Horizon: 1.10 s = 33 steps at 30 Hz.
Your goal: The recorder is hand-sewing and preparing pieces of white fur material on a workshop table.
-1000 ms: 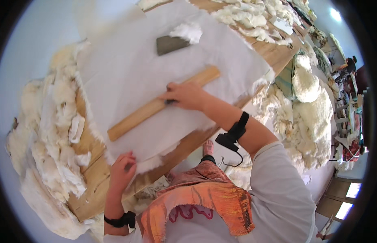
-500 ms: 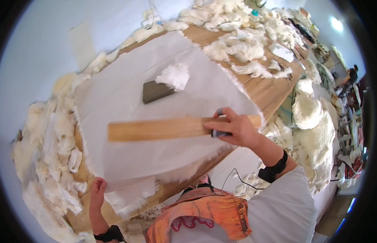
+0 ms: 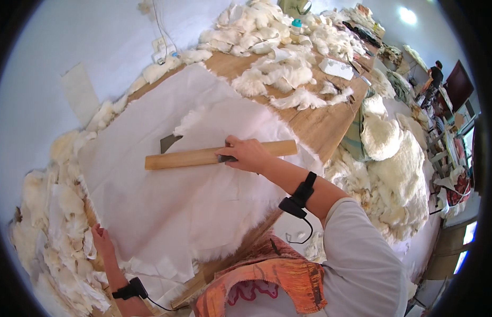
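My right hand (image 3: 248, 156) is closed over a flat wooden strip (image 3: 187, 159), which lies slanting across the white pelts. A small dark object under its fingers is mostly hidden, so its kind cannot be made out. My left hand (image 3: 102, 240) is at the left edge of the large pale pelt (image 3: 119, 185), fingers loosely bent and apart. Beyond the strip, a dark flat slab (image 3: 169, 142) pokes out from under another white pelt (image 3: 240, 119) with a fluffy rim.
Heaps of cream fleece (image 3: 61, 211) line the left side, with more (image 3: 251, 26) at the far end of the wooden table (image 3: 330, 119). A bottle with a teal cap (image 3: 295, 26) and a white block (image 3: 336, 68) stand there. Fleeces (image 3: 394, 174) hang at right; another person (image 3: 433, 82) is in the background.
My view has shifted. The wooden strip has moved farther across the pelts, and my right hand now grips it nearer its middle. A white pelt now covers more of the dark slab.
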### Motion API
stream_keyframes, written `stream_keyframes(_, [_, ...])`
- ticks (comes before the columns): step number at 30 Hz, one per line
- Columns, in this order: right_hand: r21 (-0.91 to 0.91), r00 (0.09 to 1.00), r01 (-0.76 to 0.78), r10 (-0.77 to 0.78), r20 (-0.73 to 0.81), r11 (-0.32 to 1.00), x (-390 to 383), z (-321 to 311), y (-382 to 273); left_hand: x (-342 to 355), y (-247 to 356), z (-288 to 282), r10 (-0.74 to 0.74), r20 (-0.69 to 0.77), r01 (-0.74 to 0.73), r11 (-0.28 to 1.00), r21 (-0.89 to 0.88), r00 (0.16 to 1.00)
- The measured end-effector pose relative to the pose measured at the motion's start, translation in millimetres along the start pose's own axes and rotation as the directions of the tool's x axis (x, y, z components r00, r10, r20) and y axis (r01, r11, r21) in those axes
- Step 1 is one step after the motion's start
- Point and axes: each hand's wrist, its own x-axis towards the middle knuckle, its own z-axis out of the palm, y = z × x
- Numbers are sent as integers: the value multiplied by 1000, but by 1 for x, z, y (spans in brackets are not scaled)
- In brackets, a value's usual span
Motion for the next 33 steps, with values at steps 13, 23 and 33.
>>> stream_keyframes(13, [194, 962, 94, -40, -269, 977, 102, -16, 153, -153, 94, -15, -98, -223, 79, 992, -95, 970])
stream_keyframes(23, [177, 995, -87, 93, -26, 980, 199, 63, 90, -206, 260, 13, -109, -50, 106, 992, -70, 993])
stream_keyframes(33, [467, 796, 596, -404, -451, 653, 109, -45, -30, -233, 250, 12, -192, -67, 174, 963, -205, 979])
